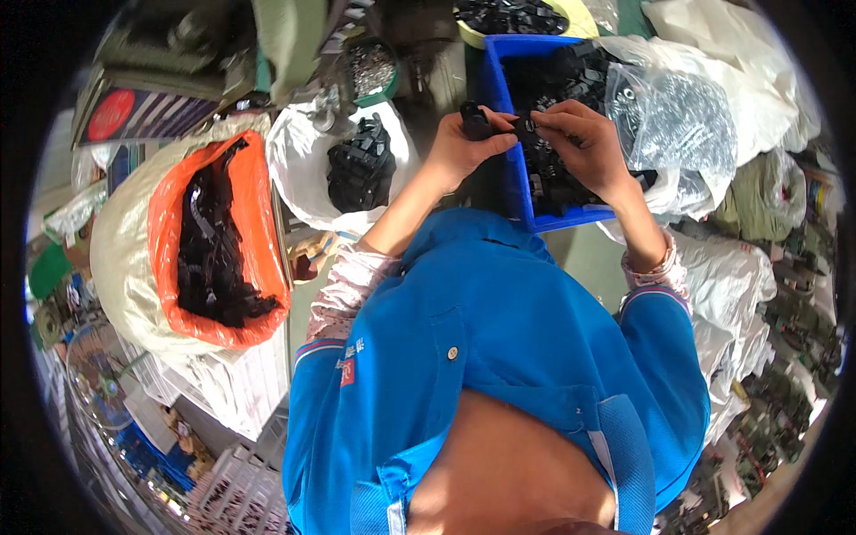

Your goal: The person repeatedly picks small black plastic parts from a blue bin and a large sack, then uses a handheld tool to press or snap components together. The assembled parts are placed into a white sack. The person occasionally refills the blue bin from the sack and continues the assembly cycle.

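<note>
My left hand (pixel 456 152) is closed around a black plastic part (pixel 475 122) with a rounded end, at the left wall of a blue bin (pixel 522 198). Just to its right, my right hand (pixel 587 147) pinches thumb and forefinger together over the bin. At those fingertips is a small dark piece (pixel 529 125), too small to name. Many black plastic parts (pixel 562 76) fill the bin beneath my hands. A clear plastic bag of small shiny pieces (pixel 682 116) lies against the bin's right side.
Left of my left forearm stands a white bag (pixel 294 174) holding black parts. Farther left, an orange-lined sack (pixel 163 236) is full of long black pieces. A green bowl (pixel 389 87) of small metal bits and a yellow basin (pixel 584 21) sit at the far side.
</note>
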The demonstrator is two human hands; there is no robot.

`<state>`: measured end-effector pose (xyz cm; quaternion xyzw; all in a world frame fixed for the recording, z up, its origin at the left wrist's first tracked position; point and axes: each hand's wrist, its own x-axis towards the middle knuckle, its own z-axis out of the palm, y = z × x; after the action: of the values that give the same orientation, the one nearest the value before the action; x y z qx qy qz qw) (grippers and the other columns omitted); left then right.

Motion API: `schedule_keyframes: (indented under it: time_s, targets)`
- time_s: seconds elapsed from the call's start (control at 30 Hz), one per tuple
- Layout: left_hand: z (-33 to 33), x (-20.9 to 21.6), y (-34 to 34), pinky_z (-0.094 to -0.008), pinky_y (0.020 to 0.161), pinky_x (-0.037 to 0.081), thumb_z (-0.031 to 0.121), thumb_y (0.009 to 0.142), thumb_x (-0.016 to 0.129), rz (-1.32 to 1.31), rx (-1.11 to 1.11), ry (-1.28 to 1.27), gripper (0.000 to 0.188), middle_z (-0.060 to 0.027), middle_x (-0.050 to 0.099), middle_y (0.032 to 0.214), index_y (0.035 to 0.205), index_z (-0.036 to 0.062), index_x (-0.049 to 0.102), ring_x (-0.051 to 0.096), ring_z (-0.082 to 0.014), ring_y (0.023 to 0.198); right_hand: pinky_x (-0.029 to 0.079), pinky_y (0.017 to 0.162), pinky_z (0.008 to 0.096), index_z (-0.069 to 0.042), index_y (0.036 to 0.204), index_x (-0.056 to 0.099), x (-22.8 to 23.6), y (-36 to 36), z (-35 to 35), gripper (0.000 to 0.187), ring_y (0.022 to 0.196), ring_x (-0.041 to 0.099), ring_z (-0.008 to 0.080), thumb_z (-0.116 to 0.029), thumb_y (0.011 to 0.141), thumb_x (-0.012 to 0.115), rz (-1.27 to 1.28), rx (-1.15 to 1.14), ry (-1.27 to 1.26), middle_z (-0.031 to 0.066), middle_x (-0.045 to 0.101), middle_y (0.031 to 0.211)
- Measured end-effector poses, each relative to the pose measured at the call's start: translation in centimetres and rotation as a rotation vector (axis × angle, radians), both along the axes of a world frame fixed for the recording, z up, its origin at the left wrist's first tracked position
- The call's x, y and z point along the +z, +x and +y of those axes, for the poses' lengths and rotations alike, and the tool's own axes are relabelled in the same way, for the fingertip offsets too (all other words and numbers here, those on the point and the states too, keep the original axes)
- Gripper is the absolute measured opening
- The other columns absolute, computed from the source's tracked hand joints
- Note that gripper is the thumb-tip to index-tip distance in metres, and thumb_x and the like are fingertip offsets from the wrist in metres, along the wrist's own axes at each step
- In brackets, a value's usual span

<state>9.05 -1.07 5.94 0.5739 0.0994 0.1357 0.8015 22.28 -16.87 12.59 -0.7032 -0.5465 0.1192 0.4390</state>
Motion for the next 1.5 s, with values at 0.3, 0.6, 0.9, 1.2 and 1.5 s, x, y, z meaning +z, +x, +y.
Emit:
schedule_keyframes:
  time_s: [0.3,0.6,0.9,1.2,1.5]
  targets:
    - [2.4,0.7,-4.6,-0.0299,0.083,0.047,-0.004,0.073,0.072,0.041,0.270,0.215,0.011,-0.0065,0.065,0.088,0.080,-0.0005,0.064,0.060,-0.0169,0.095,0.047,0.063,0.0289,0.001,0.103,0.064,1.9,0.0,7.5,0.023,0.074,0.060,0.0202,0.006,0.081,0.060,-0.120,0.436,-0.125,0.0100,0.058,0.089]
    - [4.3,2.4,-9.2,-0.0338,0.072,0.056,-0.003,0.077,0.066,-0.046,0.367,-0.322,0.033,-0.0011,0.056,0.090,0.108,-0.0004,0.057,0.057,-0.0114,0.077,0.048,0.069,0.0242,0.001,0.107,0.064,0.0,-2.2,12.5,0.022,0.075,0.059,0.0102,-0.006,0.087,0.061,0.610,0.415,-0.195,0.0046,0.065,0.087]
    - [3.3,2.2,-6.6,-0.0281,0.068,0.056,0.001,0.078,0.071,0.004,0.416,-0.122,0.019,-0.0085,0.064,0.098,0.095,0.0021,0.061,0.061,-0.0127,0.084,0.049,0.068,0.0244,0.001,0.105,0.064,-1.8,-3.0,9.4,0.025,0.077,0.061,0.0109,-0.013,0.085,0.067,0.866,0.284,-0.176,0.0069,0.066,0.090]
    - [-0.5,1.6,-0.1,-0.0218,0.063,0.050,0.004,0.082,0.069,0.021,0.130,0.174,0.016,-0.0036,0.066,0.086,0.097,0.0009,0.065,0.060,-0.0088,0.071,0.048,0.070,0.0240,0.003,0.102,0.064,-2.5,-1.5,0.8,0.025,0.080,0.060,0.0105,-0.013,0.084,0.067,0.780,-0.102,-0.013,0.0072,0.067,0.090]
    - [-3.9,1.0,4.3,-0.0279,0.062,0.053,0.011,0.080,0.071,0.140,-0.157,-0.117,0.022,-0.0066,0.066,0.083,0.098,0.0009,0.065,0.063,-0.0137,0.071,0.049,0.078,0.0241,0.003,0.102,0.063,-3.6,-1.7,-4.6,0.019,0.087,0.062,0.0111,-0.004,0.085,0.064,0.621,-0.401,0.178,0.0079,0.067,0.096]
